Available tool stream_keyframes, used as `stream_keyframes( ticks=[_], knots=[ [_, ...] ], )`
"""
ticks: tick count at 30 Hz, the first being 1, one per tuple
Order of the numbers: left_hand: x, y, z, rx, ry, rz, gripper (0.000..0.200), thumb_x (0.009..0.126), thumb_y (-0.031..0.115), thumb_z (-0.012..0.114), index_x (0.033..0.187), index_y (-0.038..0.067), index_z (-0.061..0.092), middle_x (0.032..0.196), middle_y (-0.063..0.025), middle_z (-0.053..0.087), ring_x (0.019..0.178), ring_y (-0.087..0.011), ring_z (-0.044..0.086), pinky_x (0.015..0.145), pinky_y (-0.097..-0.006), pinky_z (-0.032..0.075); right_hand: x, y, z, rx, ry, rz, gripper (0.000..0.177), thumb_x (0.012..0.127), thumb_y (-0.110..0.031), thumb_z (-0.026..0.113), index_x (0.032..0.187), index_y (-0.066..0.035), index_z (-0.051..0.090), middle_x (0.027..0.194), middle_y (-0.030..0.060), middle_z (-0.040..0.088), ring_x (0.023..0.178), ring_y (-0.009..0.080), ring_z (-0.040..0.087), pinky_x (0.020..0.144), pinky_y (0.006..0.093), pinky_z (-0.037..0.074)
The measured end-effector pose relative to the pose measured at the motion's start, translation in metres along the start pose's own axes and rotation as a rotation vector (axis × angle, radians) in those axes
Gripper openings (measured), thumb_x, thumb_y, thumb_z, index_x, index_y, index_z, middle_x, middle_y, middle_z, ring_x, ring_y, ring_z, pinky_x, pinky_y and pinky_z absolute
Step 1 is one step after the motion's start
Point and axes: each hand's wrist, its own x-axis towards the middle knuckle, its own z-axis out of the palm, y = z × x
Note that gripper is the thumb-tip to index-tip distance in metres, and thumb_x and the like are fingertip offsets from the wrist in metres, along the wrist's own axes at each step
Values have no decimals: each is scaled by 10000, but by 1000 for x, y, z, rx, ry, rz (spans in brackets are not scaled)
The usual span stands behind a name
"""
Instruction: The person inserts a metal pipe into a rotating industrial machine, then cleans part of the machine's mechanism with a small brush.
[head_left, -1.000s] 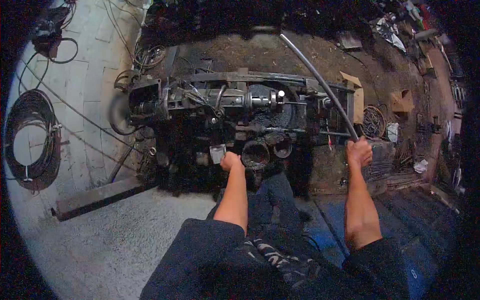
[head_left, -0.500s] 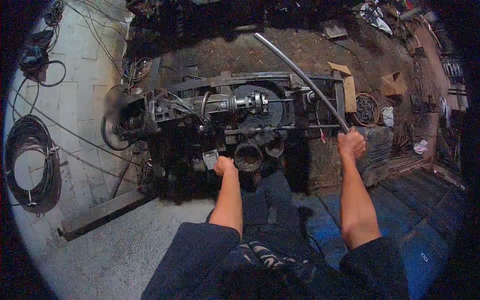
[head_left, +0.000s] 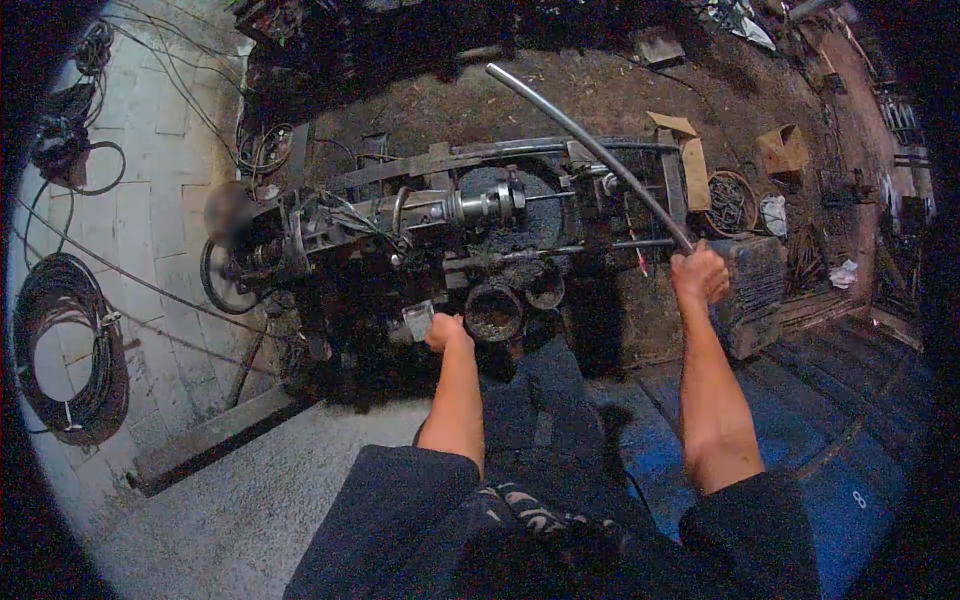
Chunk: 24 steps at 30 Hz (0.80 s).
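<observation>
My right hand [head_left: 701, 272] is wrapped round the lower end of a long metal rod [head_left: 590, 145]. The rod slants up and to the left, its far end raised above the machine's back rail. My left hand [head_left: 447, 332] is closed at the near side of the machine, beside a small pale grey box-like piece [head_left: 418, 320]; what its fingers grip is hidden. In front of both hands lies a dark, greasy lathe-like machine [head_left: 420, 208] with a bright metal chuck [head_left: 490, 205] in the middle.
Two round containers [head_left: 494, 312] stand by the machine's near side. A basket of small metal pieces [head_left: 730, 203] and cardboard boxes [head_left: 782, 150] are at the right. Coiled black cable [head_left: 68, 345] lies on the left floor. A long beam [head_left: 215, 440] lies lower left.
The rod's far end has shifted slightly left in view, and the view itself has moved a little. Both hands keep their grips; the chuck looks turned.
</observation>
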Motion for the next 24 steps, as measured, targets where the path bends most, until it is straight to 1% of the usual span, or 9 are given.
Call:
stream_keyframes(
  ticks=[3, 5, 6, 7, 11, 15, 17, 20, 24],
  knots=[
    [10, -4, 1, 87, -7, 4, 277, 749, 27, 480, 903, -189, 559, 948, -272, 605, 723, -349, 654, 609, -359, 597, 0, 1, 4, 10, 28, -30, 297, 656, -314, 656, 864, -102, 663, 828, 164, 665, 813, 382, 651, 695, 480, 525],
    [22, -11, 1, 110, -70, -13, 289, 732, 26, 488, 907, -192, 560, 970, -271, 602, 753, -347, 656, 621, -363, 598, 0, 2, 6, 9, 34, -47, 289, 656, -308, 657, 865, -110, 660, 824, 158, 665, 804, 382, 650, 690, 483, 524],
    [18, -8, 0, 109, -68, -14, 289, 732, 26, 488, 907, -192, 560, 970, -271, 602, 753, -347, 656, 621, -363, 598, -1, 1, 4, -6, 12, -26, 307, 655, -316, 676, 872, -101, 651, 845, 146, 666, 810, 362, 653, 700, 471, 527],
    [13, -6, -1, 67, -57, 5, 295, 730, 29, 490, 920, -186, 562, 983, -273, 601, 776, -347, 656, 642, -366, 598, 0, -1, 1, -21, -9, -7, 327, 654, -324, 695, 879, -92, 641, 865, 134, 668, 816, 342, 655, 709, 459, 530],
    [-6, 3, -2, 26, -25, 11, 303, 725, 38, 511, 944, -163, 570, 1011, -269, 599, 827, -351, 652, 698, -379, 591, -4, -8, -6, -22, 46, 2, 314, 645, -309, 692, 866, -92, 639, 859, 135, 669, 810, 344, 657, 703, 463, 531],
    [8, -7, 0, -30, -24, 23, 310, 720, 50, 537, 948, -157, 572, 1009, -261, 607, 832, -349, 653, 711, -372, 584, -4, -6, -3, -17, 47, 6, 296, 652, -306, 687, 858, -97, 648, 862, 131, 672, 814, 354, 657, 703, 466, 532],
    [10, -7, -4, 202, -8, 40, 310, 722, 66, 555, 937, -157, 574, 1003, -257, 615, 844, -343, 654, 716, -376, 583, -1, -5, -2, -29, 46, 10, 289, 656, -308, 684, 855, -101, 651, 865, 129, 672, 818, 355, 657, 705, 467, 532],
    [20, -15, 1, 85, -17, 26, 301, 733, 80, 562, 927, -150, 578, 990, -252, 623, 841, -328, 659, 704, -379, 581, -3, -7, -8, -36, 4, -1, 294, 663, -323, 685, 857, -104, 655, 870, 130, 672, 825, 355, 657, 706, 469, 532],
    [15, -10, -1, 65, -14, 3, 284, 737, 75, 553, 911, -147, 579, 968, -245, 629, 817, -315, 665, 675, -384, 577, -4, -6, -2, -31, 15, -5, 292, 662, -319, 681, 847, -96, 646, 868, 143, 669, 808, 360, 657, 695, 472, 531]
  ],
)
